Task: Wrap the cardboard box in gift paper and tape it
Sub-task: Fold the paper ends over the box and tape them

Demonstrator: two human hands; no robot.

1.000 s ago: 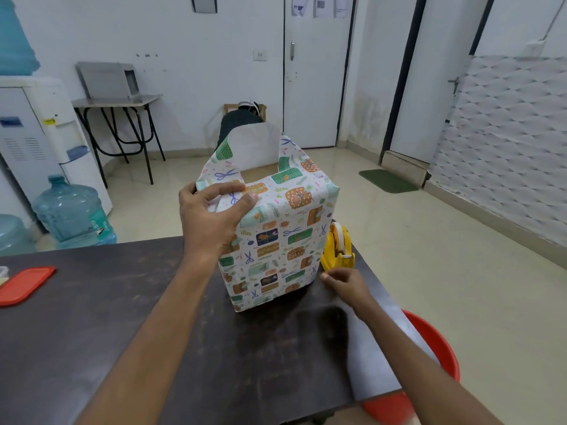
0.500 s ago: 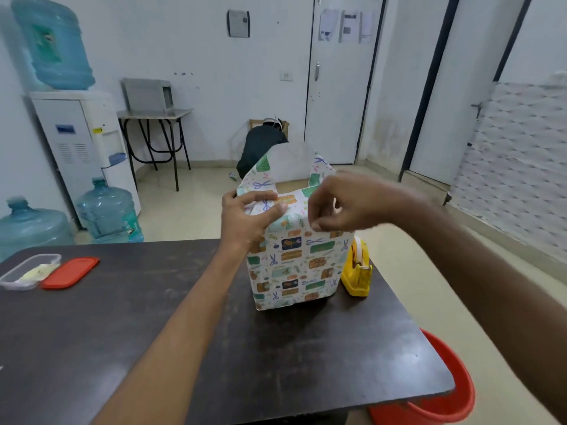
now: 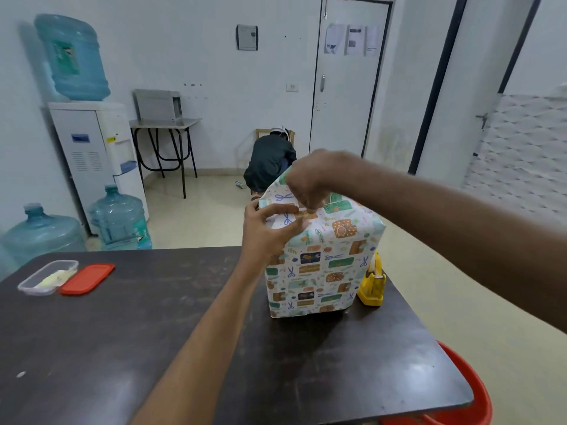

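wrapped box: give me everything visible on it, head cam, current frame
The wrapped box stands upright near the far right edge of the dark table, covered in white gift paper printed with green, orange and navy presents and blue scissors. The sides look smooth and closed; the top is unfinished, with a flap standing up at the far edge. The left hand presses a folded flap on top, the right hand pinches at the fold. A yellow tape dispenser sits against its right side.

Wrapped box [image 3: 322, 265] stands on table [image 3: 153, 348], toward 1 o'clock corner. Tape dispenser [image 3: 372, 283] just beside box at 3 o'clock. Container [image 3: 46, 277] and lid [image 3: 87, 279] side by side at table's 10 o'clock edge. Bucket [image 3: 469, 403] below table at 4 o'clock. Both hands atop box.
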